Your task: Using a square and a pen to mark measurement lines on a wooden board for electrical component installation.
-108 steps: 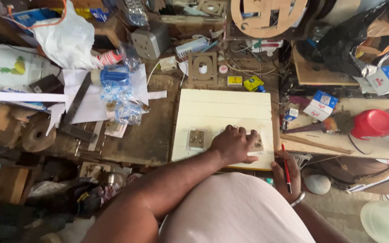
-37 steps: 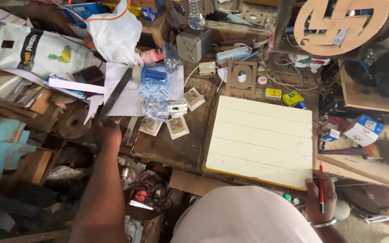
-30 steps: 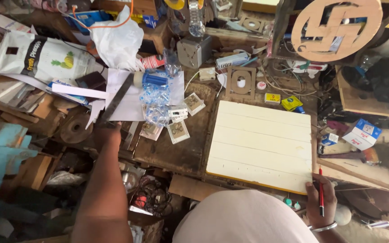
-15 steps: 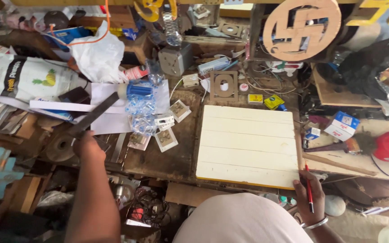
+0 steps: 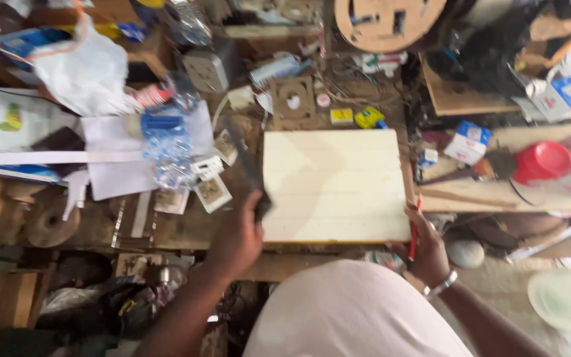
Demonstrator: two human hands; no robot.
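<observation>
A: Left hand (image 5: pixel 236 238) moved since half a second ago, from the cluttered left side of the workbench (image 5: pixel 166 228) over to the pale board's (image 5: pixel 335 185) left edge.

B: Grip?

A: Closed round a dark flat tool (image 5: pixel 249 168) (blurred, kind unclear) slanting up across the bench. Board lies flat near the front edge.

B: Right hand (image 5: pixel 427 251)?

A: At the board's front right corner, fingers curled on a red pencil (image 5: pixel 414 228), bracelet (image 5: pixel 443 285) on wrist.

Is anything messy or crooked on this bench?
Yes. Switch plates lie scattered at odd angles beside a crumpled plastic bag, left of the pale board. The left hand holds a dark tool slanting across the board's edge.
</observation>
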